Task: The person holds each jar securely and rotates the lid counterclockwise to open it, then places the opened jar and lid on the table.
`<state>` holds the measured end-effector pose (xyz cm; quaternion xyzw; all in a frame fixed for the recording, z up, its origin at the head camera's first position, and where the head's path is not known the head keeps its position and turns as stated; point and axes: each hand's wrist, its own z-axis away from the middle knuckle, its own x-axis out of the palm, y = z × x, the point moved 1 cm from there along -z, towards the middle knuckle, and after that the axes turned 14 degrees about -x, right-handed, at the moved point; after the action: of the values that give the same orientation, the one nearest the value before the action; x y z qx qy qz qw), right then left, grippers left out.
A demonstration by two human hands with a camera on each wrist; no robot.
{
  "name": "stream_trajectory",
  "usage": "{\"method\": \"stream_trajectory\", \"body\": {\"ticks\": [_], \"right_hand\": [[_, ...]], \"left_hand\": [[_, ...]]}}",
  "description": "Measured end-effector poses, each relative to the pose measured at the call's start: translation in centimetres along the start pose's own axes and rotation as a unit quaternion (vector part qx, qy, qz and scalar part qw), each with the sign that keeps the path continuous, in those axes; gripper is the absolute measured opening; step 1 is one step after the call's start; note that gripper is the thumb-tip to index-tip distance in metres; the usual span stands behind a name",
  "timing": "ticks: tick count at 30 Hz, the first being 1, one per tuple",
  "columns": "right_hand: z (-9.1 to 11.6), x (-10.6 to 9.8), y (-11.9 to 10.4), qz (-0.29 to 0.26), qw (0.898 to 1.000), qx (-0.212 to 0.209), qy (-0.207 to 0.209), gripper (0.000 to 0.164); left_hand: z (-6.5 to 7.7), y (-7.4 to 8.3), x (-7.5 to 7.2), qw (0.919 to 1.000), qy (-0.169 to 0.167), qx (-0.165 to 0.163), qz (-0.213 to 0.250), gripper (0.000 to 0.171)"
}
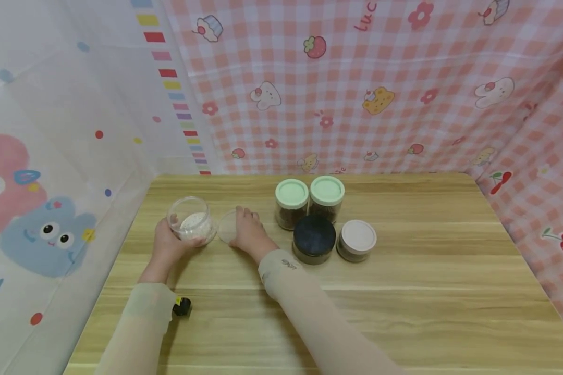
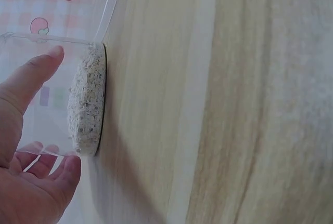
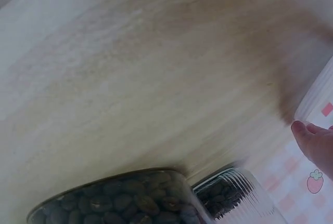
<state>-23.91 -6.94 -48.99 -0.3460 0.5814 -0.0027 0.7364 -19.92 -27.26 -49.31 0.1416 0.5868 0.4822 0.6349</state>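
My left hand (image 1: 169, 242) grips a clear round jar (image 2: 49, 44) from the side, thumb on one side and fingers round the other. The jar stands upright and lidless on the table, with pale flaky grains (image 2: 86, 102) heaped in its bottom. Just right of it, my right hand (image 1: 252, 232) holds a clear round lid (image 1: 227, 227) by its edge, close over the tabletop. The lid's rim (image 3: 314, 91) shows at the right edge of the right wrist view, fingertips right at it.
Right of my right hand stand two jars with pale green lids (image 1: 292, 192), a black-lidded jar (image 1: 314, 237) and a low white-lidded jar (image 1: 358, 237). Dark beans (image 3: 125, 200) fill one jar. A small black object (image 1: 182, 306) shows beside my left sleeve. Patterned cloth (image 1: 347, 67) hangs behind the table.
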Motion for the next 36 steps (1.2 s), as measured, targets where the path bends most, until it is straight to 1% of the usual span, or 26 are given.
{"method": "stream_trajectory", "body": {"ticks": [6, 11, 18, 23, 25, 30, 33, 36], "right_hand": [[-0.3, 0.2, 0.3, -0.002, 1.000, -0.002, 0.012, 0.096], [-0.4, 0.5, 0.3, 0.002, 1.000, -0.009, 0.010, 0.095], [-0.3, 0.6, 0.4, 0.007, 1.000, -0.015, -0.002, 0.093], [-0.1, 0.4, 0.4, 0.032, 0.999, -0.018, -0.009, 0.094], [0.0, 0.3, 0.5, 0.039, 0.999, -0.019, -0.006, 0.096], [0.2, 0.0, 0.4, 0.035, 0.999, -0.031, -0.007, 0.099], [0.7, -0.3, 0.1, 0.040, 0.998, -0.042, -0.015, 0.100], [1.7, -0.5, -0.2, 0.055, 0.997, -0.057, -0.020, 0.100]], "left_hand": [[-0.4, 0.3, 0.0, 0.9999, 0.005, 0.014, -0.005, 0.104], [-0.5, 0.3, -0.1, 0.9999, 0.008, 0.010, -0.006, 0.102], [-0.5, 0.3, 0.0, 0.9999, 0.007, 0.003, -0.010, 0.107], [-0.5, 0.4, 0.2, 0.9999, 0.001, -0.010, 0.002, 0.114], [-0.5, 0.5, 0.3, 0.9999, 0.002, -0.009, 0.004, 0.117], [-0.3, 0.7, 0.5, 0.9998, 0.011, 0.002, 0.014, 0.123], [0.0, 0.8, 0.5, 0.9997, 0.005, 0.003, 0.022, 0.128], [0.4, 0.8, 0.3, 0.9996, 0.000, 0.006, 0.027, 0.133]]}}
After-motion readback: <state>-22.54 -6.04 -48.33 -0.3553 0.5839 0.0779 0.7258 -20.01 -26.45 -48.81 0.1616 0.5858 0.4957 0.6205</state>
